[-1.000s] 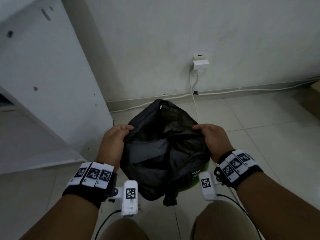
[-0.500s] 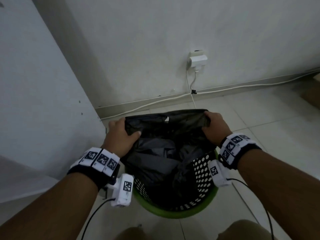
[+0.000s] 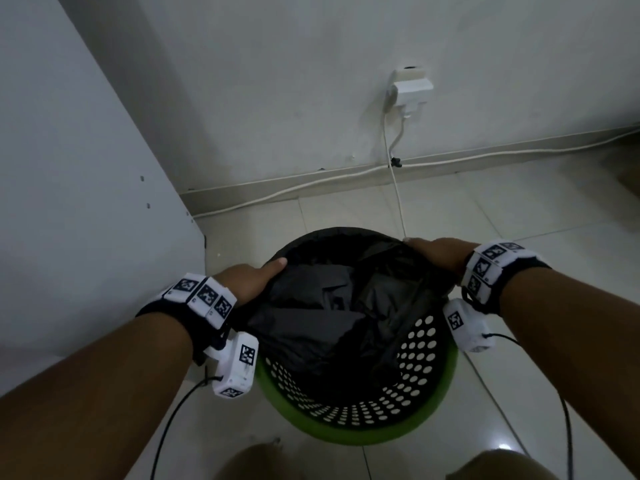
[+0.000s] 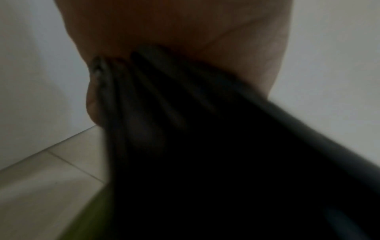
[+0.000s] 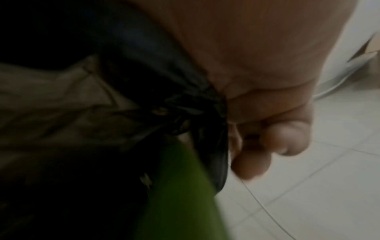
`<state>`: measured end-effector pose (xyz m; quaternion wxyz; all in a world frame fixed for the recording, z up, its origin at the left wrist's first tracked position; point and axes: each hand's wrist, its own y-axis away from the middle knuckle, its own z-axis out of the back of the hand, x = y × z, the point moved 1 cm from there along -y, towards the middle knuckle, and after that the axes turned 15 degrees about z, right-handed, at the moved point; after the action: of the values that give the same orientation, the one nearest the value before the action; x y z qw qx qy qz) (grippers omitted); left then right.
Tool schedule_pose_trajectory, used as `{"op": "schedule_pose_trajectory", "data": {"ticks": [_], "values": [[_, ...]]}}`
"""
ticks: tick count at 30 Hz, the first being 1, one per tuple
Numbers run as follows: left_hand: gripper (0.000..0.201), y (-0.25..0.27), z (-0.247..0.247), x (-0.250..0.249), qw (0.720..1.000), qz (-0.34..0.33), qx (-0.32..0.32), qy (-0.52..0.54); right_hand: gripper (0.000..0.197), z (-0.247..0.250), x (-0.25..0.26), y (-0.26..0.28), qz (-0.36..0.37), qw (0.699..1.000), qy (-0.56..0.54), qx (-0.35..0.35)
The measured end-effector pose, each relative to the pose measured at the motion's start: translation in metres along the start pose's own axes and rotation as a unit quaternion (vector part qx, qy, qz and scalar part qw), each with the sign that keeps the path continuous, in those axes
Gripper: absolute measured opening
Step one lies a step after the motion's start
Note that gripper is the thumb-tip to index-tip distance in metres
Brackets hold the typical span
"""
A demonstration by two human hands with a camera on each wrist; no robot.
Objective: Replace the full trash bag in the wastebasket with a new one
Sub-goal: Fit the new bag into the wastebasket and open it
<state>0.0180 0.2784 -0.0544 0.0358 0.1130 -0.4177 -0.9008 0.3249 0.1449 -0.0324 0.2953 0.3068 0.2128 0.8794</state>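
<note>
A green perforated wastebasket (image 3: pixel 363 433) stands on the tiled floor below me. A black trash bag (image 3: pixel 332 306) hangs inside it, its mouth stretched over the far rim. My left hand (image 3: pixel 252 277) grips the bag's edge at the left rim. My right hand (image 3: pixel 434 251) grips the edge at the right rim. In the left wrist view the black bag (image 4: pixel 185 129) runs taut out of my left hand (image 4: pixel 164 32). In the right wrist view my right hand (image 5: pixel 257 97) bunches the bag (image 5: pixel 195 110) over the green rim (image 5: pixel 185 186).
A white cabinet panel (image 3: pixel 86 202) stands close on the left. The wall behind carries a socket with a plug (image 3: pixel 410 88), and a white cable (image 3: pixel 394 188) drops to the floor just behind the basket. My knees (image 3: pixel 256 462) are at the bottom edge.
Both hands have lowered the open bag into the basket, moved apart and pulled its mouth down over the far rim. The head view has tilted down onto the basket.
</note>
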Motion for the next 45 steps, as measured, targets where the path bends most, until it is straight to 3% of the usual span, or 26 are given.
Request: {"op": "schedule_pose_trajectory", "data": {"ticks": [2,4,7,12,16,21,25,27,30,33,37,43,45], "values": [[0.090,0.003,-0.006,0.011,1.000,-0.005,0.011,0.026,0.088,-0.002,-0.010,0.012,-0.009,1.000,-0.016,0.021],[0.086,0.007,-0.012,0.025,0.998,-0.021,0.018,0.063,0.089,-0.006,-0.023,0.024,0.000,0.998,-0.039,0.045],[0.081,0.013,-0.021,0.047,0.990,-0.039,0.021,0.134,0.072,-0.018,-0.043,0.044,0.012,0.991,-0.127,0.044],[0.068,0.040,-0.051,0.080,0.963,0.010,0.053,0.265,0.043,-0.046,-0.059,0.085,0.015,0.965,-0.262,0.013],[0.049,0.062,-0.073,0.092,0.907,0.012,0.069,0.416,0.033,-0.070,-0.067,0.103,0.005,0.918,-0.387,-0.083],[0.034,0.070,-0.090,0.095,0.832,0.005,-0.016,0.554,0.023,-0.097,-0.072,0.114,-0.004,0.837,-0.506,-0.208],[0.010,0.072,-0.100,0.086,0.754,0.006,-0.060,0.654,0.015,-0.117,-0.062,0.118,0.030,0.811,-0.523,-0.261],[0.013,0.074,-0.101,0.079,0.730,-0.001,-0.065,0.680,0.010,-0.123,-0.055,0.119,0.041,0.800,-0.530,-0.278],[0.022,0.079,-0.099,0.070,0.712,0.012,-0.029,0.702,0.009,-0.126,-0.049,0.124,0.029,0.797,-0.535,-0.281],[0.002,0.083,-0.100,0.068,0.716,0.063,0.030,0.694,0.022,-0.126,-0.054,0.131,0.002,0.806,-0.518,-0.285],[0.010,0.087,-0.114,0.067,0.724,0.077,0.072,0.682,0.015,-0.129,-0.050,0.142,-0.016,0.773,-0.583,-0.251],[0.017,0.090,-0.108,0.063,0.692,0.025,0.064,0.718,0.013,-0.128,-0.029,0.138,-0.027,0.725,-0.654,-0.213],[0.019,0.090,-0.101,0.064,0.678,0.012,0.089,0.729,0.008,-0.122,-0.020,0.138,-0.021,0.715,-0.671,-0.192]]}}
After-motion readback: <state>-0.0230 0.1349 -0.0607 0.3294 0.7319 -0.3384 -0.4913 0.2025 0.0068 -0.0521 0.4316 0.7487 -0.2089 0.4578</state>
